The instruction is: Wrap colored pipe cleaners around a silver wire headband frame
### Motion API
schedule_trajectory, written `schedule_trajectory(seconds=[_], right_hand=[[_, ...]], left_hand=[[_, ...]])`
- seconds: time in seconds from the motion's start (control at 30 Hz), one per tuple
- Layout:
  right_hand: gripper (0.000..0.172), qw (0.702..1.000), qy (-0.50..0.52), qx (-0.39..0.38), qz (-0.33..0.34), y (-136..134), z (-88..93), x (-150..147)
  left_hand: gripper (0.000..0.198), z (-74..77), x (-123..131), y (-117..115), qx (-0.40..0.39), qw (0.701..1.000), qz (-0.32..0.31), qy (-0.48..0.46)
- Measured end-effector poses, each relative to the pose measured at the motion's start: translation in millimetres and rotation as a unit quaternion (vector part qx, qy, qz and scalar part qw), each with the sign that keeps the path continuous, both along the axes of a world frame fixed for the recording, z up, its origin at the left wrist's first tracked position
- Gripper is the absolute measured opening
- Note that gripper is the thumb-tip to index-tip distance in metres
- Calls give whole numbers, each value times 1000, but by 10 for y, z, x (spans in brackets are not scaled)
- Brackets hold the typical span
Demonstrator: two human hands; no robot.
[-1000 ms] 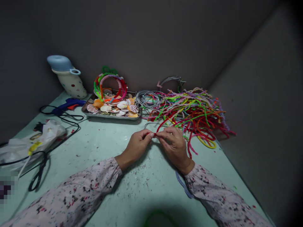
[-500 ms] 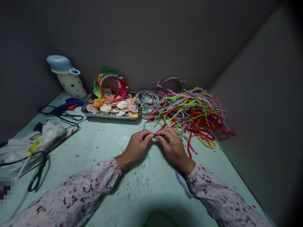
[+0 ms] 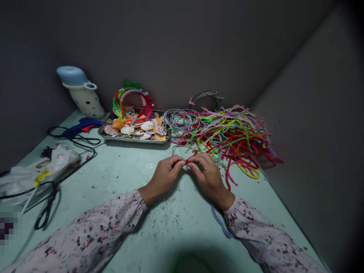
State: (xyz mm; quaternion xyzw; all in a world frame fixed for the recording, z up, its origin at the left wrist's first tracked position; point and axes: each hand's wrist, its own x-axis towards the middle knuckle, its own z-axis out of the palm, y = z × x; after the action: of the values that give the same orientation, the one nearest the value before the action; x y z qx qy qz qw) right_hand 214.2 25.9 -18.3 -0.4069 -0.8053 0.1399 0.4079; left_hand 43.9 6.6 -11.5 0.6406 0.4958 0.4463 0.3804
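Note:
Near the middle of the table, my left hand [image 3: 167,171] and my right hand [image 3: 207,174] meet fingertip to fingertip. Both pinch a red pipe cleaner [image 3: 191,157], of which only short bits show between the fingers. A grey wire loop [image 3: 182,146] arches up just behind my fingers; whether it joins the red piece is hidden. Under my right forearm a lavender pipe cleaner [image 3: 219,222] lies on the table. The big heap of coloured pipe cleaners [image 3: 233,127] begins right behind my right hand.
A metal tray [image 3: 133,141] of seashells holds wrapped colourful rings [image 3: 133,100]. Coiled grey wire [image 3: 179,119] lies beside it. To the left are a bottle [image 3: 85,98], a blue glue gun [image 3: 82,125], a black cord [image 3: 51,204] and a plastic bag [image 3: 61,159]. A wall rises behind.
Hardly anything differs. Both hands keep the same pinch on the red pipe cleaner, and the whole view has shifted very slightly.

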Motion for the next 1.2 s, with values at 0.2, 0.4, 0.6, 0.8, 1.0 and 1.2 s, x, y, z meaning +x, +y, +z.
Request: schedule_trajectory(seconds=[0.2,0.4,0.6,0.8,1.0,1.2], right_hand=[[6,1000,-15,-7,12,-6,-5,-3],[9,1000,6,-11,12,-9,27,0],[8,1000,11,-20,14,-15,17,-2],[9,998,27,-45,23,-2,21,0],[13,998,34,-58,20,3,13,1],[18,996,32,-74,35,-3,12,10]], left_hand=[[25,12,6,-17,3,1000,0,21],[27,20,4,-18,7,1000,7,18],[24,24,6,-33,18,1000,0,20],[23,14,2,-31,25,999,8,31],[22,28,9,-36,30,999,10,25],[23,36,15,-39,31,998,4,45]])
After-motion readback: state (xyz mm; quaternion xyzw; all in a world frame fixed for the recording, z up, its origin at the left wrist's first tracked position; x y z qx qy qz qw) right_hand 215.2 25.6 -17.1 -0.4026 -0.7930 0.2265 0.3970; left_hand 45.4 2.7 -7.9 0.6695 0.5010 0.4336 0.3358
